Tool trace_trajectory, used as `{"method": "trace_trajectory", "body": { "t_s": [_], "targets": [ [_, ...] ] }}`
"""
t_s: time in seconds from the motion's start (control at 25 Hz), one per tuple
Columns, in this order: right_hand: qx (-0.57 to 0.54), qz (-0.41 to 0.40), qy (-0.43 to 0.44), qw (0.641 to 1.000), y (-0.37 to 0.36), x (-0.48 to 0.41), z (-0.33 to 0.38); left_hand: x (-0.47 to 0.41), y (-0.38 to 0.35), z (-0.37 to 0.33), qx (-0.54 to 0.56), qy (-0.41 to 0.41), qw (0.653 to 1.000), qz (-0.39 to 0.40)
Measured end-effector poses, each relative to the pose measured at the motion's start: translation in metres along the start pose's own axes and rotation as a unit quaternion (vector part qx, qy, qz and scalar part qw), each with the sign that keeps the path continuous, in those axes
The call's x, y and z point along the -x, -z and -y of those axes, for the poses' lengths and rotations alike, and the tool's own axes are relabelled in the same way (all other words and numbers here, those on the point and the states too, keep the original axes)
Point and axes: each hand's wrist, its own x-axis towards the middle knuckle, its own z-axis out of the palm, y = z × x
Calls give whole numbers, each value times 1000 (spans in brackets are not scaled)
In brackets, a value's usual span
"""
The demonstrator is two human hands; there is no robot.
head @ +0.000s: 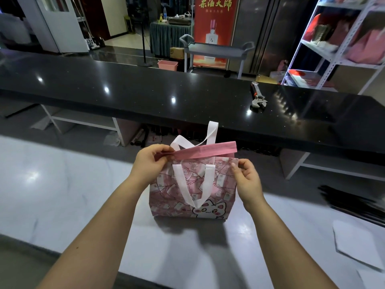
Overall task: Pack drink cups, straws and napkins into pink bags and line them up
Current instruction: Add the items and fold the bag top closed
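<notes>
A pink bag point(183, 190) with a cat print and white loop handles stands upright on the white marble counter point(62, 184) in front of me. My left hand point(151, 161) pinches the far rim of the bag at its left corner and holds it pulled up. At the right corner, my right hand point(245, 178) pinches the near rim. The mouth is held slightly apart; what is inside is hidden. No cups are in view.
A bundle of black straws point(354, 202) lies at the right edge, with white napkins point(356, 243) in front of it. A raised black countertop point(145, 97) runs across behind the bag, with a wrench point(258, 98) on it. Shelves stand at far right.
</notes>
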Motion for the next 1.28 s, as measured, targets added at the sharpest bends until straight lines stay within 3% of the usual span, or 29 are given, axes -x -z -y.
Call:
{"method": "trace_trajectory", "body": {
  "t_s": [0.52,0.84,1.12,1.28],
  "targets": [
    [-5,1,-108,994,0,-48,7,-7,12,-8,39,54,996,57],
    [47,-43,93,994,-4,-41,-2,-4,10,-5,-10,37,998,41],
    [223,128,207,944,21,-47,14,-3,10,-8,-54,-4,998,15],
    [279,143,232,921,29,-45,12,0,7,-8,-88,-52,995,9]
  ]
}}
